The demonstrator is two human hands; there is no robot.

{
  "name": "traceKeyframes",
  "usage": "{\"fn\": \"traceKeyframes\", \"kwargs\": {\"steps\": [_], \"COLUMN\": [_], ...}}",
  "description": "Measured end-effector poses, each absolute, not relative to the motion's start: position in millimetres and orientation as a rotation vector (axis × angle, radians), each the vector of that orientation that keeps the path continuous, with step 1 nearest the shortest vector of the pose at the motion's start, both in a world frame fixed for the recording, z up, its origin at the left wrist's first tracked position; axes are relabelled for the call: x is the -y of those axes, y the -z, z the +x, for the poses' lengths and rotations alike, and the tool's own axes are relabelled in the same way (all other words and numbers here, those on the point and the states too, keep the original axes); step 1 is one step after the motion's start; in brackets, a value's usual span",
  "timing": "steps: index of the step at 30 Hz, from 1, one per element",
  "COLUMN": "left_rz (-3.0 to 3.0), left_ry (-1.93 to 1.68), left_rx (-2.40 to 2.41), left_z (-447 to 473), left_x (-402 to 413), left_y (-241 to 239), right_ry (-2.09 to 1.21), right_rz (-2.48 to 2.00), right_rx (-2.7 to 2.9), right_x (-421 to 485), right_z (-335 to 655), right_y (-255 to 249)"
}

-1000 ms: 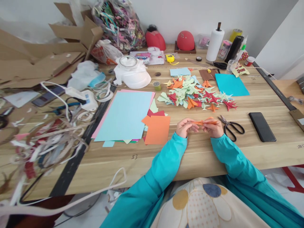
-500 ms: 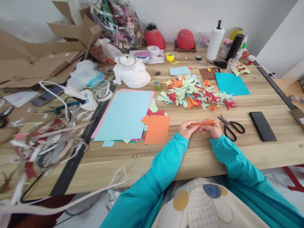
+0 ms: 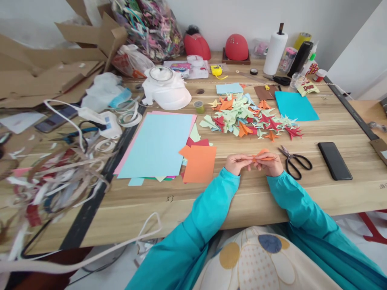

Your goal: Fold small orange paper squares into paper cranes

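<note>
My left hand (image 3: 236,163) and my right hand (image 3: 271,164) rest on the wooden table (image 3: 242,201) near its front edge, both pinched on a small folded orange paper piece (image 3: 261,155) held between them. Just beyond lies a pile of folded paper shapes (image 3: 250,119) in green, red and orange. Black scissors (image 3: 292,161) lie right of my right hand. A stack of orange paper squares (image 3: 199,163) sits left of my left hand.
Large light-blue and pink sheets (image 3: 157,145) lie left of centre. A black phone (image 3: 334,160) lies at the right, a teal sheet (image 3: 295,105) behind it. Paper strips (image 3: 54,177), cardboard (image 3: 45,72) and tape rolls crowd the left side. A paper towel roll (image 3: 275,52) stands at the back.
My hands have drawn slightly closer together on the orange paper piece, which looks shorter and more folded. The view shifted a little.
</note>
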State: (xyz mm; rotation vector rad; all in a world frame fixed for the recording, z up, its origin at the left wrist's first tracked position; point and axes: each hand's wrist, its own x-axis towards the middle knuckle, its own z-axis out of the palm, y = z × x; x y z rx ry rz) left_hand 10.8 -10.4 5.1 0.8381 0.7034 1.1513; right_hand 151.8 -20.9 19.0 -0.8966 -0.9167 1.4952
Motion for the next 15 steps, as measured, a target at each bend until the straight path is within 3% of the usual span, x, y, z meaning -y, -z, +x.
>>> {"fn": "traceKeyframes", "kwargs": {"steps": [15], "left_rz": [0.865], "left_ry": [-1.107], "left_rx": [-0.729], "left_z": [7.6], "left_x": [11.6], "left_y": [-6.2], "right_ry": [-1.247], "right_rz": [-0.917], "right_rx": [1.079], "right_x": [23.9], "right_z": [154.9], "right_y": [-14.9]}}
